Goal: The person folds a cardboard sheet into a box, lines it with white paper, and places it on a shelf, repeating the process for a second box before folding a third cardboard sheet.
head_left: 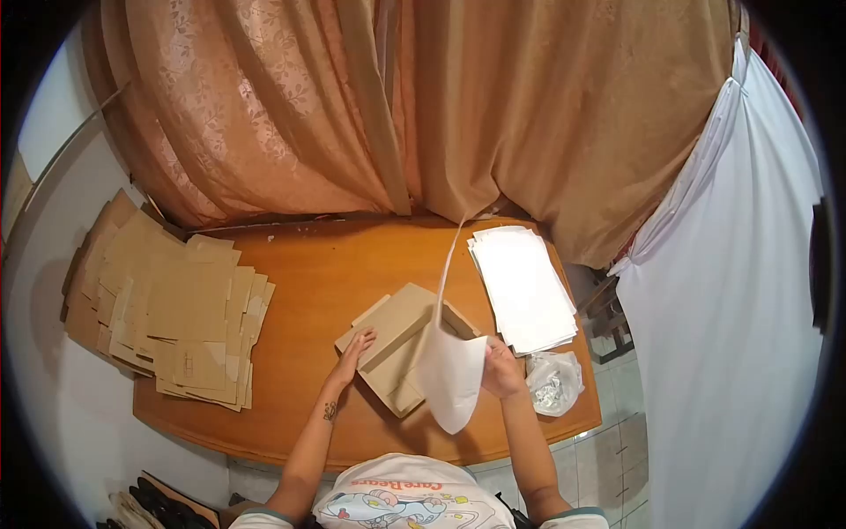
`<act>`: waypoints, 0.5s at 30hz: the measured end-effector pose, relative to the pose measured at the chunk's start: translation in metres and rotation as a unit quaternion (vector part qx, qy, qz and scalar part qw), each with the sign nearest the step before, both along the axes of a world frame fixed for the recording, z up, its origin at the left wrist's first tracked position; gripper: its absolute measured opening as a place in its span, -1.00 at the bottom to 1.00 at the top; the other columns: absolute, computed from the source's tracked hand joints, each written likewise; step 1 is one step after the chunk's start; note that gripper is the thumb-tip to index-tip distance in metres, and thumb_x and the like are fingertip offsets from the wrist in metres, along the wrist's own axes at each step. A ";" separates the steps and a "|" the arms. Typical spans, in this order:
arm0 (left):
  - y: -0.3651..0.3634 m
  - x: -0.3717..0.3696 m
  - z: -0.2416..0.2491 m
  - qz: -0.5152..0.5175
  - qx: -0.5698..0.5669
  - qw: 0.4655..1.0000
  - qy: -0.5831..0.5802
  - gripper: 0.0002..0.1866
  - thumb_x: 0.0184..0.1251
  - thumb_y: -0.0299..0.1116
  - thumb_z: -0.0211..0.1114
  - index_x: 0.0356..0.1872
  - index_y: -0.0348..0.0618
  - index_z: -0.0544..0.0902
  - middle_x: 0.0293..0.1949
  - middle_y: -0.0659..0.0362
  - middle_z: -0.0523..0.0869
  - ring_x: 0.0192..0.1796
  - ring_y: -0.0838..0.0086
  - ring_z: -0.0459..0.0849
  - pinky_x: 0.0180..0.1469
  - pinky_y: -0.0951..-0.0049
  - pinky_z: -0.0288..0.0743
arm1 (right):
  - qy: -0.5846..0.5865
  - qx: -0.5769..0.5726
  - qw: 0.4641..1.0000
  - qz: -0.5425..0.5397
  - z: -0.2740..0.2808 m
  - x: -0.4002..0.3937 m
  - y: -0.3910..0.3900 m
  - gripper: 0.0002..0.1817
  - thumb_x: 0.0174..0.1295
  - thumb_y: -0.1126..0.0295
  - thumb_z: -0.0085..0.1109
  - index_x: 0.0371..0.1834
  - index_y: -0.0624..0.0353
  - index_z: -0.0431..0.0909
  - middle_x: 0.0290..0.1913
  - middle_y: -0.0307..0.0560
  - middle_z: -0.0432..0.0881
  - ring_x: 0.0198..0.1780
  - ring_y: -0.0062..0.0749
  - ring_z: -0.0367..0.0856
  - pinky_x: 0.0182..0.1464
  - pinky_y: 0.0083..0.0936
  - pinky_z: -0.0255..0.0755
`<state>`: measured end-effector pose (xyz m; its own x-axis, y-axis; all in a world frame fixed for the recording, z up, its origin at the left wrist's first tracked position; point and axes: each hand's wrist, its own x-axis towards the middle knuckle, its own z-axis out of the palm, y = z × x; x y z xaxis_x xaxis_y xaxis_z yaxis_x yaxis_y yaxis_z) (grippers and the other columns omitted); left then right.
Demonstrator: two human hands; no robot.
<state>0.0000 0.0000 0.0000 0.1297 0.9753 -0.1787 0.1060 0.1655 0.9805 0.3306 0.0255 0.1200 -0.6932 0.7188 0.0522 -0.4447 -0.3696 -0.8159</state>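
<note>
An open cardboard box [395, 397] sits at an angle on the wooden table in front of me, its lid flap folded out to the left. My left hand [357, 346] rests on that flap with fingers stretched out. In my right hand [502, 368] is a sheet of white paper [455, 379], pinched at its right edge. The sheet curves upright over the box and hides part of its inside and right side.
Flattened cardboard pieces [189, 300] are piled on the table's left end. At the right lie a stack of white paper [526, 286] and a clear plastic bag [555, 385] with small contents. Brown curtains [564, 115] hang along the table's [300, 264] far edge.
</note>
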 end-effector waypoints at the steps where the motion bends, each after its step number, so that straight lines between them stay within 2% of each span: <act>1: 0.000 0.003 0.009 -0.008 -0.012 0.994 -0.104 -0.17 0.39 0.32 -0.29 0.48 -0.07 0.00 0.46 0.08 0.13 0.47 0.25 0.13 0.48 0.26 -0.07 | 0.057 -0.010 0.998 -0.031 0.007 -0.005 -0.004 -0.44 0.37 0.18 0.04 0.33 0.25 0.22 0.24 -0.06 0.45 0.25 -0.36 0.42 0.27 -0.30 0.34; 2: 0.000 0.007 0.018 -0.015 -0.023 0.978 -0.208 -0.22 0.44 0.27 -0.34 0.47 -0.08 0.02 0.45 0.07 0.16 0.46 0.28 0.15 0.47 0.27 -0.03 | 0.113 -0.019 0.992 -0.061 0.010 -0.009 -0.006 -0.48 0.40 0.20 -0.01 0.32 0.25 0.23 0.22 -0.07 0.47 0.23 -0.36 0.44 0.25 -0.27 0.36; 3: 0.004 0.025 0.022 -0.017 -0.014 0.976 -0.217 -0.22 0.44 0.27 -0.34 0.47 -0.08 0.02 0.45 0.07 0.16 0.46 0.28 0.15 0.47 0.27 -0.03 | 0.103 -0.009 0.993 -0.059 0.012 -0.002 -0.003 -0.48 0.40 0.20 -0.01 0.32 0.25 0.23 0.22 -0.07 0.47 0.23 -0.36 0.44 0.25 -0.27 0.36; 5: 0.000 0.041 0.038 -0.014 -0.048 0.943 -0.328 -0.20 0.43 0.29 -0.38 0.47 -0.11 0.01 0.43 0.06 0.18 0.45 0.29 0.17 0.46 0.27 0.01 | 0.048 -0.104 0.969 -0.220 0.013 -0.006 -0.001 -0.55 0.43 0.25 -0.07 0.28 0.26 0.27 0.18 -0.07 0.49 0.16 -0.38 0.51 0.22 -0.26 0.40; 6: 0.000 0.043 0.045 -0.017 -0.102 0.915 -0.390 -0.23 0.45 0.23 -0.25 0.47 -0.12 0.03 0.43 0.07 0.18 0.45 0.33 0.18 0.45 0.26 0.07 | 0.050 -0.125 0.961 -0.243 0.002 -0.005 0.002 -0.58 0.43 0.25 -0.08 0.26 0.26 0.30 0.15 -0.08 0.52 0.11 -0.41 0.54 0.16 -0.31 0.43; 7: 0.004 0.048 0.036 -0.015 -0.099 0.915 -0.390 -0.23 0.45 0.23 -0.25 0.47 -0.12 0.03 0.43 0.07 0.18 0.45 0.33 0.18 0.45 0.26 0.07 | 0.050 -0.123 0.961 -0.241 -0.006 0.000 0.002 -0.58 0.43 0.25 -0.08 0.26 0.26 0.30 0.15 -0.08 0.52 0.11 -0.41 0.54 0.16 -0.31 0.43; 9: 0.017 0.060 0.002 0.015 -0.106 0.950 -0.292 -0.31 0.48 0.10 -0.11 0.47 -0.08 0.05 0.44 0.09 0.16 0.45 0.38 0.18 0.40 0.28 0.18 | -0.145 -0.088 0.948 -0.269 -0.022 0.018 0.001 -0.60 0.43 0.23 -0.06 0.22 0.24 0.35 0.06 -0.10 0.58 0.01 -0.45 0.59 0.03 -0.42 0.48; 10: 0.017 0.058 -0.005 0.046 -0.088 0.923 -0.371 -0.40 0.46 -0.18 0.09 0.43 -0.10 0.15 0.34 0.10 0.35 0.33 0.42 0.37 0.25 0.34 0.41 | -0.217 -0.065 0.932 -0.282 -0.031 0.027 -0.002 -0.63 0.42 0.21 -0.03 0.15 0.21 0.41 -0.08 -0.17 0.65 -0.15 -0.50 0.63 -0.13 -0.53 0.51; 11: 0.020 0.053 -0.012 0.043 -0.090 0.923 -0.372 -0.40 0.46 -0.18 0.09 0.43 -0.10 0.15 0.34 0.10 0.35 0.33 0.42 0.37 0.25 0.34 0.41 | -0.218 -0.066 0.931 -0.285 -0.041 0.034 -0.005 -0.63 0.42 0.21 -0.03 0.15 0.21 0.41 -0.08 -0.17 0.65 -0.15 -0.50 0.63 -0.13 -0.53 0.51; 13: 0.025 0.043 -0.016 0.128 -0.047 0.911 -0.388 -0.46 0.39 -0.38 0.17 0.36 -0.11 0.24 0.15 0.14 0.54 0.13 0.46 0.56 0.07 0.46 0.54 | -0.312 -0.062 0.885 -0.341 -0.054 0.046 -0.013 -0.68 0.40 0.24 0.00 0.09 0.18 0.45 -0.18 -0.21 0.67 -0.24 -0.55 0.64 -0.18 -0.57 0.51; 14: 0.028 0.036 -0.011 0.169 -0.061 0.898 -0.401 -0.49 0.32 -0.51 0.22 0.28 -0.12 0.32 -0.01 0.19 0.63 -0.05 0.50 0.64 -0.05 0.52 0.58 | -0.302 -0.070 0.886 -0.346 -0.063 0.051 -0.016 -0.71 0.40 0.26 0.00 0.07 0.17 0.47 -0.21 -0.22 0.67 -0.28 -0.56 0.63 -0.23 -0.58 0.52; 15: 0.030 0.031 -0.004 0.166 -0.064 0.899 -0.401 -0.49 0.32 -0.51 0.22 0.28 -0.12 0.32 -0.01 0.19 0.63 -0.05 0.50 0.64 -0.05 0.52 0.58 | -0.303 -0.072 0.884 -0.349 -0.069 0.056 -0.019 -0.71 0.40 0.26 0.00 0.07 0.17 0.47 -0.21 -0.22 0.67 -0.28 -0.56 0.63 -0.23 -0.58 0.52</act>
<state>0.0311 0.0295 -0.0038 -0.0270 0.9621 -0.2714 -0.7021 0.1750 0.6902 0.3863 0.0067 0.0510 0.0519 0.9511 -0.3043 -0.1025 -0.2981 -0.9490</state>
